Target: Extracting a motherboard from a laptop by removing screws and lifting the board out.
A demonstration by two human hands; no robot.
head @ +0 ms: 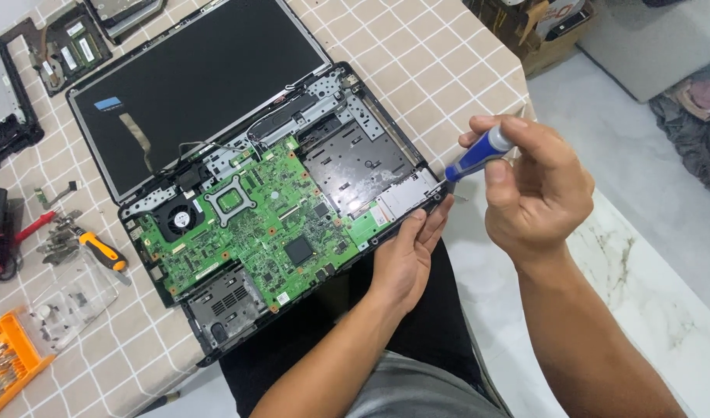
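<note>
Closest to me, the person's left hand (409, 255) cups the near right corner of the opened laptop base (285, 209), fingers loosely curled along its edge and steadying it, not clenched. Just beyond and to the right, the right hand (537, 190) pinches a blue-handled screwdriver (479, 153) between thumb and fingertips; the fingers are closed firmly on the handle. The screwdriver's long axis runs on a slant, handle up and to the right, tip down and to the left, and the tip sits at or just above the base's right edge, beside the silvery card slot; I cannot tell whether it is seated in a screw. The base hangs partly off the checked tablecloth (440, 62) over the person's lap, so I judge that 1 hard push could tip or slide it, and a slipped tip could gouge the green motherboard (254, 224) or send a tiny screw to the floor. The motherboard lies bare in the middle of the base, with a black fan (177, 219) at its left. Further off, the dark screen (192, 77) lies flat, hinged open away from the person. Off to the left sit an orange-handled screwdriver (101, 249), a clear lid (68, 302) and an orange parts tray (6, 364); other dismantled parts lie at the far left corner.
</note>
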